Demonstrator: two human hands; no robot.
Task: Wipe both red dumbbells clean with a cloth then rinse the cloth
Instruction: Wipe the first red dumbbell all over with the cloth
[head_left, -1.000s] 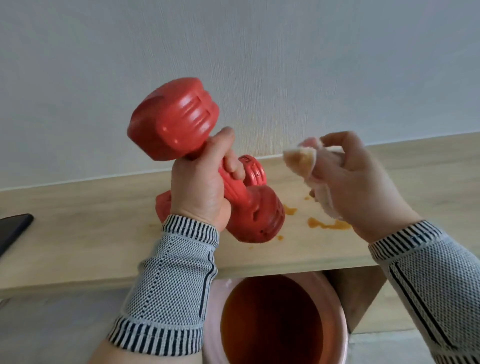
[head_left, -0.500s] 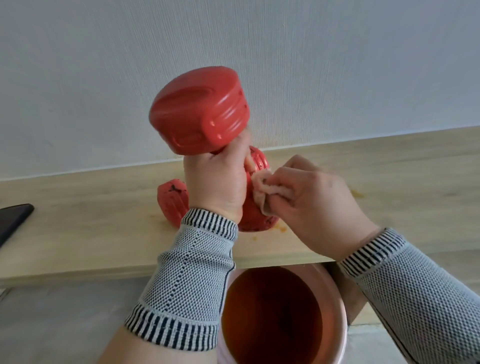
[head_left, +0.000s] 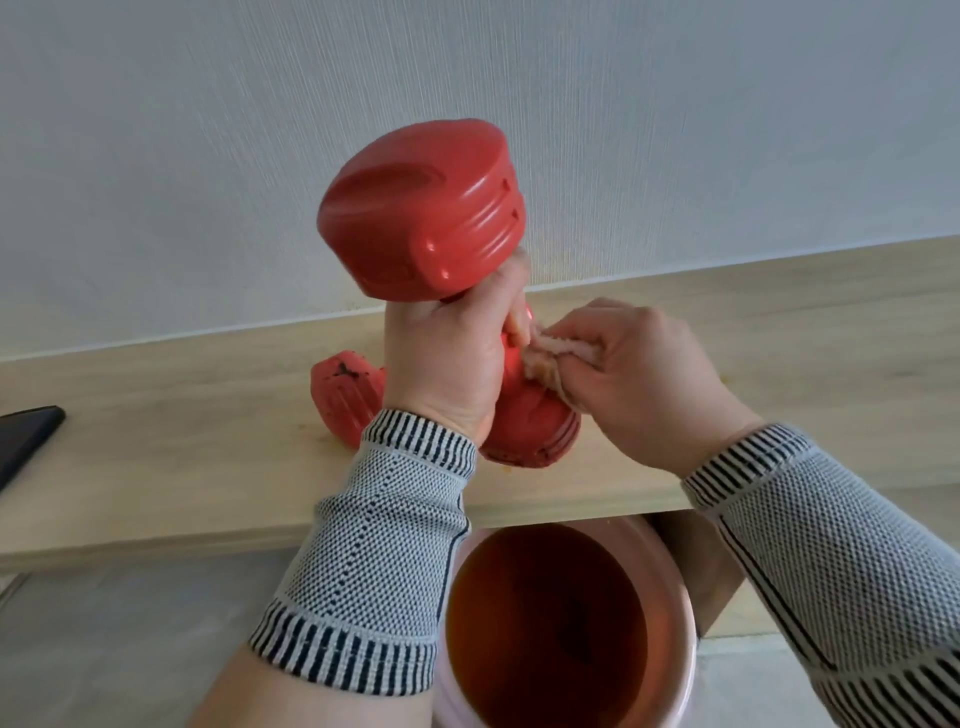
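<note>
Wiping step: the cloth, held clear of the dumbbell a second ago, is now pressed against it, so cleaning of this one is under way.
Table (head_left: 156, 467): pale wood, set against the wall; the orange smears that showed on it a second ago are now hidden behind the hands, apart from a speck near the front edge.
Bucket (head_left: 670, 571): pinkish, below the table's front edge, holding murky orange-brown water; probably where the cloth gets rinsed.
Held dumbbell (head_left: 421, 208): red, lifted above the table and tilted, top head toward the camera, lower head just over the table.
Left hand (head_left: 447, 364): clenched round the handle of the held dumbbell, steadying it.
Right hand (head_left: 639, 374): fingers curled round the bunched cloth, pushing it onto the neck just above the lower head.
Second dumbbell (head_left: 345, 400): lying on the table behind the left wrist, dark specks on its end face, seemingly not yet wiped; most of it is hidden.
Phone-like dark object (head_left: 26, 436): at the table's left edge, well apart from the work.
Cloth (head_left: 550, 358): pale, stained orange, touching the red plastic.
Meaning: one dumbbell partly done, the other and the rinse remain.
</note>
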